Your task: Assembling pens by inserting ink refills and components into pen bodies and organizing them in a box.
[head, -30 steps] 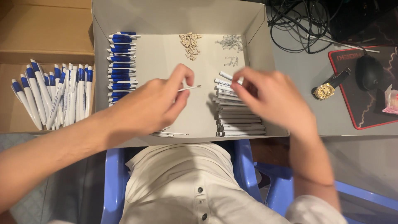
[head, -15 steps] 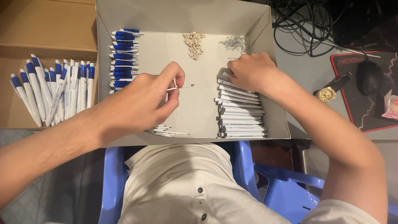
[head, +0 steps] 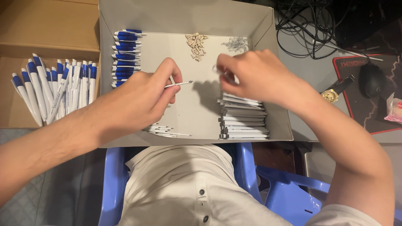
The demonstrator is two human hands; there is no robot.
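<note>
Seen from above, a seated person works over a shallow grey cardboard tray [head: 276,121] resting across the lap. The left hand [head: 140,98] has its grip closed narrow on a thin pen refill [head: 179,84], pinched between thumb and forefinger; the refill's spring-wrapped tip points right, out past the fingertips, over the bare middle of the tray. The right hand [head: 255,75] hovers just right of that tip, its grip curled around a small white part [head: 218,69] that is mostly hidden by the fingers, so what it is cannot be told.

Directly below the right hand lies a stack of white pen barrels [head: 243,119]. Beyond both hands, at the tray's far side, sit a small heap of beige plastic tips [head: 196,44] and a small heap of metal springs [head: 235,43]. Left of the left hand is a column of blue pen tops [head: 125,54]. Under the left wrist lie loose refills [head: 165,131]. Further left, in an open brown box, finished blue-and-white pens [head: 54,88] lie side by side.
</note>
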